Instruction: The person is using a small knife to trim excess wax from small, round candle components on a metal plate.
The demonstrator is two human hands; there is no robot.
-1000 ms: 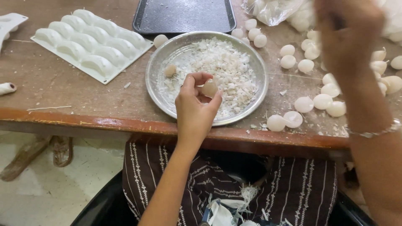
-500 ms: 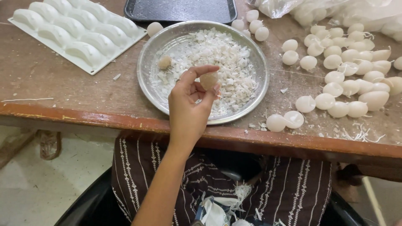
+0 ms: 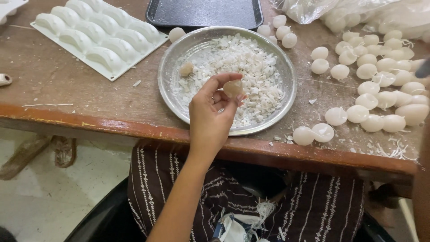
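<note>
Head view: the left hand (image 3: 210,112) is raised over the near rim of a round metal plate (image 3: 174,67), thumb and fingertips pinched around a small pale rounded piece (image 3: 233,88), which sits just above the plate's near half. The plate rests on a worn wooden table (image 3: 67,94) and carries a heap of white shavings (image 3: 242,62); one more small tan piece (image 3: 186,68) lies on its left side. Of the right hand only a sliver of arm shows at the right edge, so whether it is open or closed cannot be told.

Far left of the plate lies a white mould tray (image 3: 96,38) with rows of oval humps. Beyond the plate is a dark baking tray (image 3: 206,12). To the right, many white egg-shaped pieces (image 3: 376,85) are scattered over the table, two of them (image 3: 313,133) near its front edge. Far right sits a clear plastic bag (image 3: 358,11). Below the table edge shows a dark patterned garment (image 3: 313,206).
</note>
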